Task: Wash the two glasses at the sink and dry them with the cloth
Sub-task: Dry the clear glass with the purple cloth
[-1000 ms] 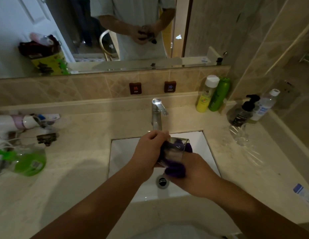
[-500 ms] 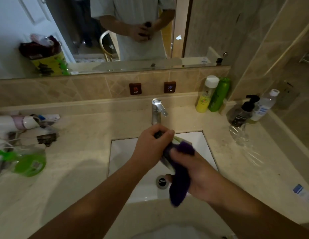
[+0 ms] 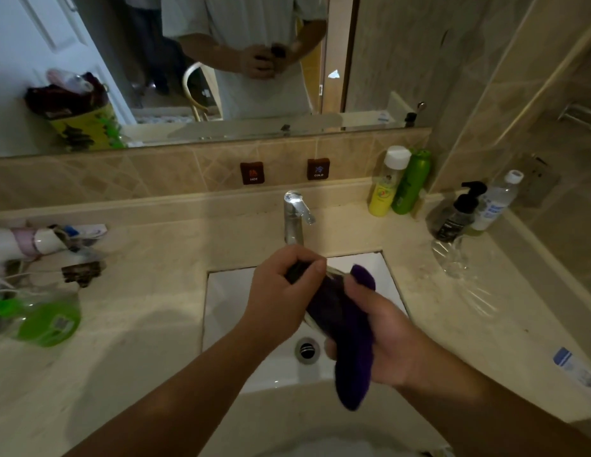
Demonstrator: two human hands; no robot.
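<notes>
From the head cam we've got our left hand [image 3: 281,288] curled tight around one end of a glass [image 3: 333,275], which sits between both hands over the sink [image 3: 228,291]. Only a sliver of its rim shows, since the purple cloth [image 3: 347,331] is wrapped round it. Our right hand [image 3: 383,338] grips that cloth, its tail dangling below the palm. The second glass [image 3: 452,258] stands well off to the right, near the pump bottle [image 3: 455,216].
</notes>
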